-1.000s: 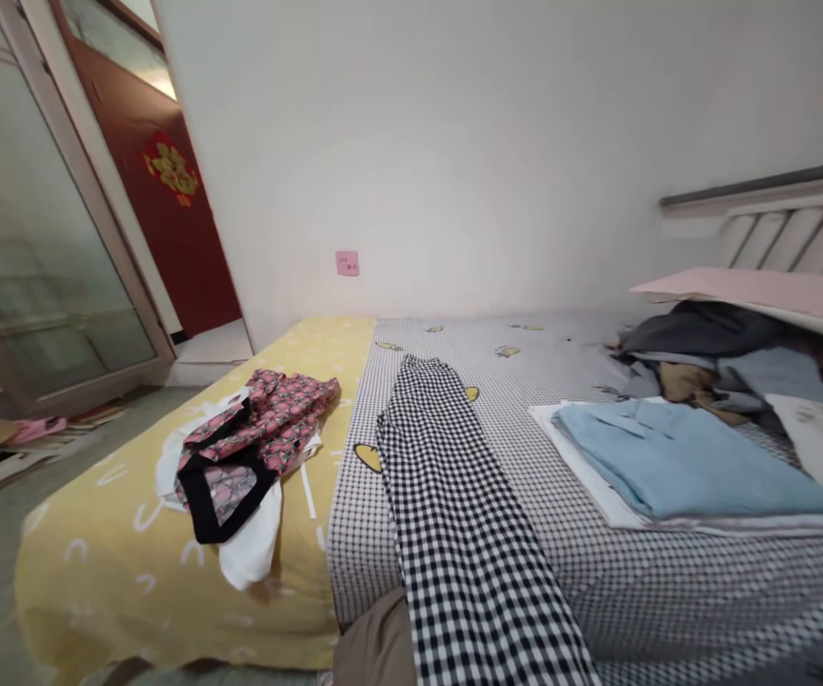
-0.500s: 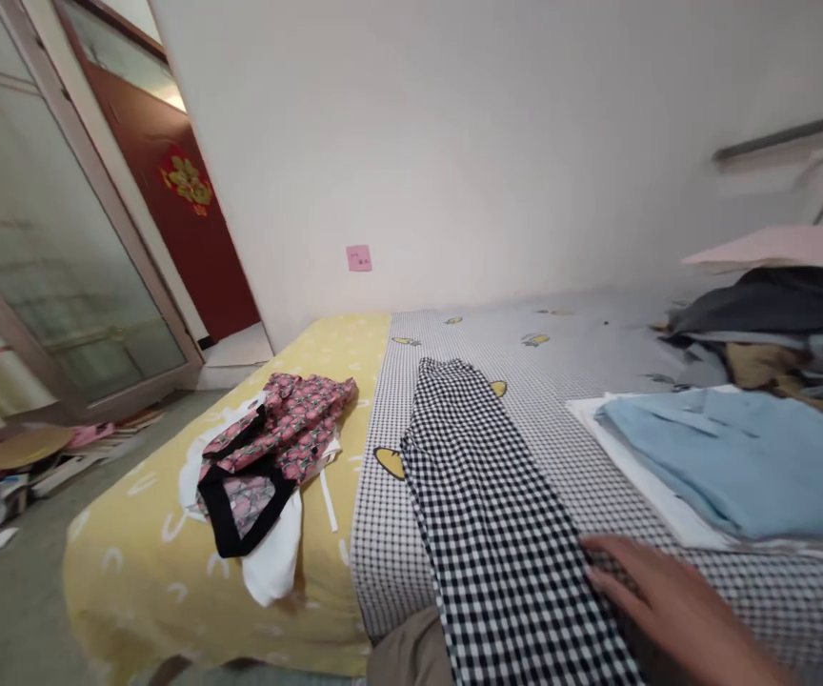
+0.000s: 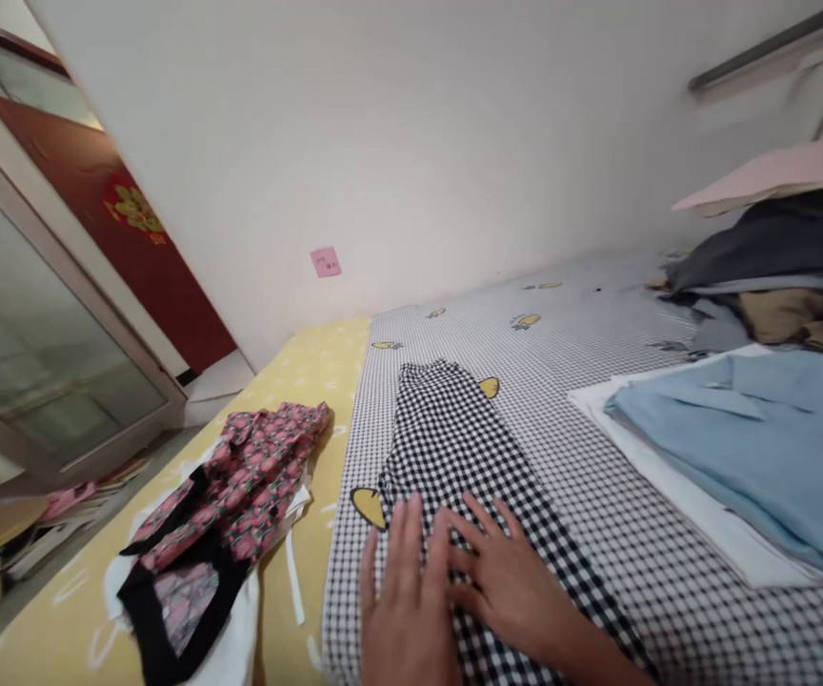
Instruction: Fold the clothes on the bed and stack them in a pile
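Black-and-white checked trousers (image 3: pixel 454 429), folded lengthwise into a long strip, lie on the bed with the waistband end toward the wall. My left hand (image 3: pixel 409 600) lies flat on their left side, fingers stretched out and pointing away from me. Right beside it, my right hand (image 3: pixel 508 576) rests on the same cloth, its fingers spread and reaching to the left. Neither hand grips anything. The lower end of the trousers is partly covered by my hands and runs out of view at the bottom.
A pink floral garment with black trim (image 3: pixel 261 476) lies over white cloth on the yellow sheet (image 3: pixel 311 362) at left. To the right are a folded light blue shirt (image 3: pixel 754 438) on white clothing (image 3: pixel 669 486) and a pile of dark clothes (image 3: pixel 761 243). A wall (image 3: pixel 454 143) borders the bed.
My left hand has come into view and onto the trousers. My right hand has moved left from their right edge onto the cloth. The view has tilted and shifted.
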A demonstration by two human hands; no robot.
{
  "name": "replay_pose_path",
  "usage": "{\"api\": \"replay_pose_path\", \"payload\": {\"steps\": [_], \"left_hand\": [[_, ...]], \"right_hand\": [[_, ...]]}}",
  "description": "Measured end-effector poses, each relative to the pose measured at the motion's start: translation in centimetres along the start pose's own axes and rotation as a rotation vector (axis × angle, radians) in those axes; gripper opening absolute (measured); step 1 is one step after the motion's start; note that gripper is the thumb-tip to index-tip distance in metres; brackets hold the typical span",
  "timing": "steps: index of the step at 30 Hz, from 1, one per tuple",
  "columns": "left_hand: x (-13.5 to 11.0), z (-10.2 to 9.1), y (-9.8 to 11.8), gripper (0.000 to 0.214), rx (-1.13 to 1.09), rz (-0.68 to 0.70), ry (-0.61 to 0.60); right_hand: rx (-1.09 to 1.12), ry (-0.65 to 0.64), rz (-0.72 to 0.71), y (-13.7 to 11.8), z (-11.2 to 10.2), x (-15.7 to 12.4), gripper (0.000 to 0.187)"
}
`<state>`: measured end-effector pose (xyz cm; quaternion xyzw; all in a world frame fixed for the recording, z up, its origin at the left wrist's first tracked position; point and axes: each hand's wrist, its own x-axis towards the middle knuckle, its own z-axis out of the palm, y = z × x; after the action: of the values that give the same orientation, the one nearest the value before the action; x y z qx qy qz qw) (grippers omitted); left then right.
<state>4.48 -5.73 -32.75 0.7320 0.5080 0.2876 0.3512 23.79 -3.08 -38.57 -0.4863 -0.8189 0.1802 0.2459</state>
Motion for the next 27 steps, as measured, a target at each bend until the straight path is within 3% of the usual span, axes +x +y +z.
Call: {"api": "replay_pose_path", "payload": {"steps": [2, 3, 5, 6, 7, 8, 10, 12, 15, 17, 19, 21, 22, 24, 27], "left_hand": [[5.8, 1.6, 1.5, 0.063, 0.395, 0.239, -0.024], [8.2, 1.8, 1.6, 0.061, 0.537, 0.269, -0.081], [11.9, 1.0, 0.4, 0.048, 0.768, 0.154, -0.17], [13.2, 0.1, -0.9, 0.047, 0.851, -0.013, -0.148], [14.1, -1.0, -2.4, 0.051, 0.899, -0.198, -0.047], [14.7, -2.2, -4.0, 0.055, 0.928, -0.285, 0.001], [15.4, -3.9, -6.5, 0.061, 0.941, -0.393, 0.045], [15.7, -4.6, -7.5, 0.062, 0.938, -0.413, 0.05], [15.4, -3.9, -5.6, 0.058, 0.985, -0.401, 0.207], [14.8, -3.0, -2.9, 0.058, 1.05, -0.233, 0.364], [13.9, -2.2, -0.5, 0.065, 1.087, 0.083, 0.449], [13.1, -1.8, 0.3, 0.063, 1.073, 0.362, 0.322], [12.8, -1.7, -0.1, 0.06, 1.056, 0.406, 0.205], [12.7, -1.8, -2.1, 0.054, 1.024, 0.266, 0.026], [13.0, -2.3, -5.5, 0.054, 0.985, -0.082, 0.057]], "right_hand": [[0.004, -0.013, -0.003, -0.2, -0.3, 0.2, 0.057], [0.011, -0.028, 0.003, -0.3, -0.5, 0.3, 0.058], [0.035, -0.067, 0.027, -0.2, -0.8, 0.4, 0.058], [0.05, -0.086, 0.038, -0.1, -0.9, 0.4, 0.057], [0.064, -0.101, 0.046, 0.0, -1.0, 0.3, 0.056], [0.078, -0.106, 0.052, 0.1, -1.0, 0.3, 0.055], [0.097, -0.106, 0.051, 0.3, -1.1, 0.3, 0.055], [0.101, -0.099, 0.056, 0.2, -1.2, 0.3, 0.056], [0.09, -0.098, 0.071, -0.2, -1.5, 0.4, 0.055], [0.077, -0.086, 0.071, -0.5, -1.6, 0.4, 0.055], [0.066, -0.065, 0.067, -0.6, -1.6, 0.4, 0.056], [0.049, -0.044, 0.068, -0.7, -1.5, 0.4, 0.057], [0.041, -0.04, 0.068, -0.6, -1.4, 0.4, 0.058], [0.027, -0.036, 0.064, -0.5, -1.2, 0.4, 0.057], [0.013, -0.046, 0.057, -0.2, -1.0, 0.4, 0.055]]}}
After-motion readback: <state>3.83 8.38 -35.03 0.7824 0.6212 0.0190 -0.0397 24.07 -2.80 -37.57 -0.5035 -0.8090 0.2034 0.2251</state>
